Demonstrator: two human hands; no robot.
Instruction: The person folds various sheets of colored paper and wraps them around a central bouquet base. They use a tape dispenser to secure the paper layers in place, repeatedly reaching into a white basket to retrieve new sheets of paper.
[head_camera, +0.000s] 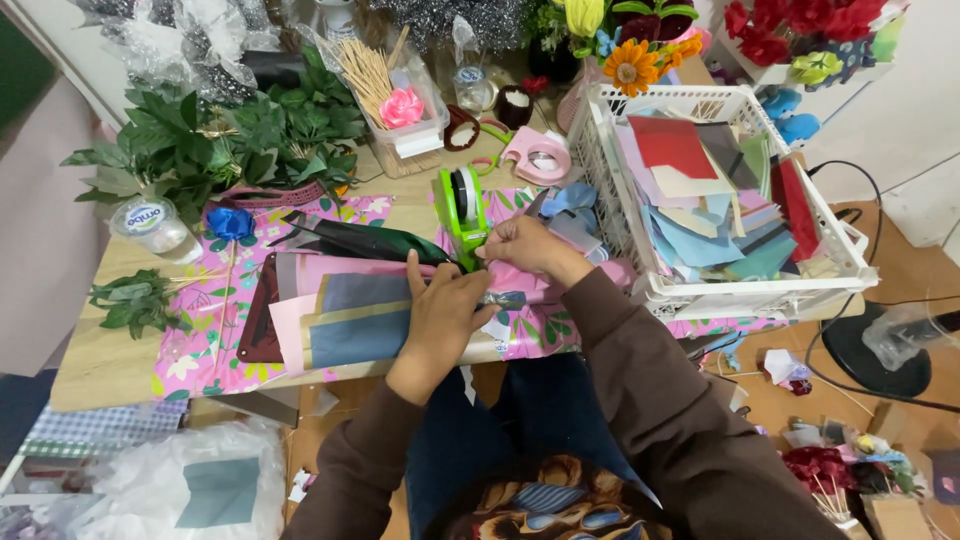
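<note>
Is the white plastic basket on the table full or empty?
Nearly full: the white basket holds a pile of coloured paper sheets reaching nearly to its rim.

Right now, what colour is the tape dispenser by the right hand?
Bright green, holding a dark roll: the tape dispenser shows best in the head view, just beside the right hand.

Both hands low and close together, working fingertip to fingertip.

The left hand (440, 310) lies palm down, back of the hand up, its forefinger stretched forward and the other fingers curled under; its wrist runs straight back into a brown sleeve that comes up from the lower left. The right hand (525, 245) sits just ahead and to the right of the left hand, knuckles up, fingers bent and pinched together toward the left. Its forearm, in the same brown sleeve, slants down to the right, elbow bent and well out from the body.
</note>
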